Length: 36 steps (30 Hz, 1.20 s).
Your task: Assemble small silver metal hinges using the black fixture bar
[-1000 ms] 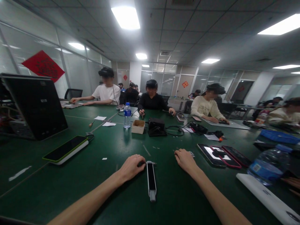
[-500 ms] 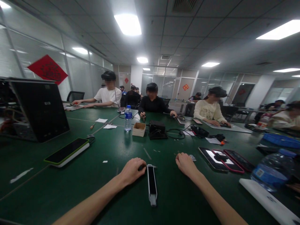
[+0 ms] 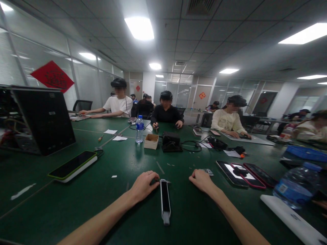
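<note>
My left hand (image 3: 144,185) rests on the green table (image 3: 107,200), its fingers curled and pinching the far end of a narrow black-and-white device (image 3: 165,200) that lies lengthwise in front of me. My right hand (image 3: 203,180) lies knuckles-up to the right of the device, fingers folded under; what is in them, if anything, is hidden. A small silvery part (image 3: 209,172) lies just beyond that hand.
A green-edged phone (image 3: 72,165) and a dark laptop (image 3: 42,119) are on the left. Two phones (image 3: 242,171), a lying water bottle (image 3: 293,187) and a white bar (image 3: 291,216) are on the right. An upright bottle (image 3: 139,129), a cardboard box (image 3: 151,141) and black gear (image 3: 171,141) stand mid-table. Several people sit opposite.
The view has tilted up slightly. My right hand has closed further and shifted a little left. My left hand keeps its hold on the device's end.
</note>
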Tool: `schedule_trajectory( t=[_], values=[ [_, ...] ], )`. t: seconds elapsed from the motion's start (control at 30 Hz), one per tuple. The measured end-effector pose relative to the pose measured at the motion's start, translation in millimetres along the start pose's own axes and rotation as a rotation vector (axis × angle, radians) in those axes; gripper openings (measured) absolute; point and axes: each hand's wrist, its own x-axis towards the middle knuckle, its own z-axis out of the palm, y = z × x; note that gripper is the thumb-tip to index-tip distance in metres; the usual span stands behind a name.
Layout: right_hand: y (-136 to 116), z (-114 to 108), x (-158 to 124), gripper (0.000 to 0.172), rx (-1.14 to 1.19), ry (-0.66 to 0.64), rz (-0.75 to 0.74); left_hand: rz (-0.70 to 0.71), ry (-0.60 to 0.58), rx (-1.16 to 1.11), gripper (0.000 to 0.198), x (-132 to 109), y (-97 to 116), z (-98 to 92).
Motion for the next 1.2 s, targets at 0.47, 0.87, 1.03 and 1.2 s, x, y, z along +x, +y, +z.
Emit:
schedule_trajectory(
  t=[0.47,0.87,1.03,1.2],
  values=[
    [-28.2,6.5,-10.9,0.02,0.176,0.224,-0.246,0.001,0.016,-0.032,0.011,0.0,-3.8,2.1],
    [-93.1,26.6,-40.0,0.011,0.433,0.512,-0.712,0.311,0.188,0.022,0.014,-5.0,12.2,0.3],
    [-93.7,28.3,-40.7,0.009,0.472,0.537,-0.748,0.389,0.27,0.06,0.004,-2.8,11.0,7.1],
    [-72.1,23.0,-22.2,0.009,0.311,0.567,-0.744,0.396,0.258,0.06,0.013,-2.8,9.8,1.1]
  ],
)
